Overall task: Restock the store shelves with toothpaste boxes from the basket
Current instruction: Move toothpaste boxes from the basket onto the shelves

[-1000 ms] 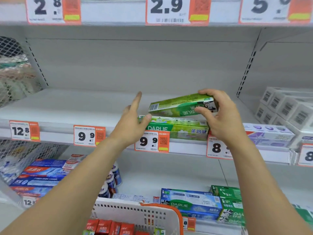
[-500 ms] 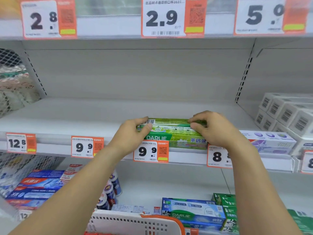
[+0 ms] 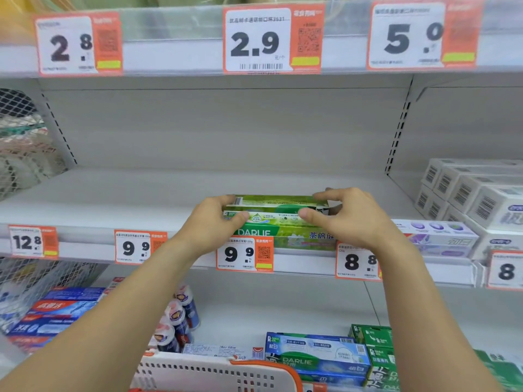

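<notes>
Two green Darlie toothpaste boxes lie stacked at the front of the middle shelf (image 3: 113,199). The upper green box (image 3: 277,203) rests on the lower green box (image 3: 285,234). My left hand (image 3: 212,222) grips the upper box's left end, thumb on its front face. My right hand (image 3: 351,219) pinches its right end between thumb and fingers. The white basket (image 3: 215,372) with an orange handle sits at the bottom edge; its contents are hidden.
White boxes (image 3: 475,193) are stacked at the right of the same shelf, with a purple-and-white box (image 3: 435,233) beside my right hand. Blue and green toothpaste boxes (image 3: 317,355) and small tubes (image 3: 181,315) fill the shelf below. A wire mesh divider (image 3: 22,142) stands left.
My right hand brought the tilted green box down flat onto the lower box. My left hand closed onto its left end. Both hands have since stayed on the stack.
</notes>
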Motion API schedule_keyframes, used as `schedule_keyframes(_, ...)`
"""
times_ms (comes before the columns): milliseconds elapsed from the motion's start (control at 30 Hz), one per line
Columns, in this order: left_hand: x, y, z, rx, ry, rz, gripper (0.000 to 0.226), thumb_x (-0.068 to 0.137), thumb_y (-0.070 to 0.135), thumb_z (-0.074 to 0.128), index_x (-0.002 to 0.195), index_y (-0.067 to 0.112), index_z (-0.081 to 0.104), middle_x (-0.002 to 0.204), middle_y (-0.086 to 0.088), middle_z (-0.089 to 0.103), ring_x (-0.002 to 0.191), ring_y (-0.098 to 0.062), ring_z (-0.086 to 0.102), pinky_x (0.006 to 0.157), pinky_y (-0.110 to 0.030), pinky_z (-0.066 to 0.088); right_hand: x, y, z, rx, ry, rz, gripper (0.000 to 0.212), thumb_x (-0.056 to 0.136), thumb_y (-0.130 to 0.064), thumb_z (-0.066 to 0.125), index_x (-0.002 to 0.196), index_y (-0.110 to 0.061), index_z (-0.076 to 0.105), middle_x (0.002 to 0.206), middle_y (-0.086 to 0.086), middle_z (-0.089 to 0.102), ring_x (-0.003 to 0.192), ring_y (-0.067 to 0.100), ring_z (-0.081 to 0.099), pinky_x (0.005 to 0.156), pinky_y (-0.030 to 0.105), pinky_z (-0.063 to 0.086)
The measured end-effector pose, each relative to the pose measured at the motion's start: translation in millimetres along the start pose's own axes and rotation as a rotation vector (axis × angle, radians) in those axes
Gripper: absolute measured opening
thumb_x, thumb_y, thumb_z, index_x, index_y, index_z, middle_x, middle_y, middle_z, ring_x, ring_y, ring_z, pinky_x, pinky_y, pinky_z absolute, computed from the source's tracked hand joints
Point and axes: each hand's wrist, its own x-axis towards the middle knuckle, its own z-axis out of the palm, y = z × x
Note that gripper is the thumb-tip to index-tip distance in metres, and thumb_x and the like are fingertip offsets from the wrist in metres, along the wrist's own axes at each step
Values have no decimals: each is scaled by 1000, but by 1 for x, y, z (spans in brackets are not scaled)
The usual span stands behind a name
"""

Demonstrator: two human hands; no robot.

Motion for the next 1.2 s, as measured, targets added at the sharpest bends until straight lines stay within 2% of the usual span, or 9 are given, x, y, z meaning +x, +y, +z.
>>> schedule_keyframes(167, 0, 9, -10, 23, 292, 93, 83, 79, 28, 84, 149, 25, 40, 127, 1, 45, 107, -15, 54, 102, -26, 40, 7, -7, 8, 390, 245, -189, 56, 87, 1, 68, 136, -23, 58, 122, -23, 61, 110, -9, 61, 104, 24, 47)
schedule_keyframes(333, 3, 17, -21, 69, 478, 147, 70, 73, 29, 88, 135, 25, 54, 114, -1, 40, 95, -15, 48, 90, -16, 35, 9, -21, 20, 871, 319, -335, 60, 84, 25, 58, 130, -13, 59, 124, -2, 67, 120, 8, 63, 108, 27, 46)
schedule_keyframes(433, 5, 13, -33, 40, 426, 111, 57, 72, 32, 88, 120, 21, 62, 100, -1, 56, 86, -19, 57, 69, -14, 38, 8, -28, 19, 1091, 388, -342, 58, 81, 19, 68, 134, -2, 55, 131, 15, 63, 119, 19, 64, 100, 26, 51)
schedule_keyframes(533, 3, 20, -32, -88, 225, 60, 50, 77, 35, 83, 117, 16, 61, 82, -3, 72, 67, -23, 73, 49, -10, 44, 6, -34, 23, 1080, 283, -212, 75, 73, -13, 81, 140, -11, 48, 132, 7, 62, 118, 15, 64, 93, 24, 53)
schedule_keyframes(700, 1, 48, -25, -73, 1, 143, 54, 76, 60, 76, 114, 23, 65, 75, -9, 75, 66, -30, 73, 69, -45, 62, -1, -54, 51, 1072, 10, -154, 55, 84, -18, 76, 133, -12, 52, 121, 5, 71, 109, 18, 69, 91, 34, 58)
schedule_keyframes(833, -2, 55, -28, 94, -76, 190, 43, 86, 70, 55, 87, 30, 69, 79, -3, 75, 71, -25, 72, 74, -42, 60, -2, -59, 49, 1159, 44, -48, 30, 96, -24, 64, 121, -7, 60, 105, 10, 76, 90, 24, 75, 65, 27, 58)
schedule_keyframes(933, -3, 56, -29, 39, -108, 120, 60, 83, 74, 45, 113, 28, 69, 101, -2, 72, 91, -21, 67, 80, -31, 55, 1, -52, 42, 1122, -6, 89, 32, 100, -33, 56, 112, -5, 68, 89, 8, 77, 69, 18, 69, 55, 25, 49)
schedule_keyframes(1033, 1, 53, -26, -129, 14, 111, 92, 76, 74, 62, 150, 26, 38, 125, 0, 62, 109, -19, 64, 98, -41, 52, 0, -45, 32, 913, -91, 125, 32, 100, -31, 57, 101, -3, 71, 76, 6, 74, 63, 20, 61, 55, 28, 46)
schedule_keyframes(1200, 5, 53, -23, -452, 95, 123, 98, 87, 37, 72, 159, 27, 7, 140, -4, 48, 107, -23, 69, 94, -40, 57, -4, -42, 15, 764, -119, -57, 24, 97, -37, 60, 104, -20, 75, 89, 15, 76, 73, 16, 63, 71, 34, 50)
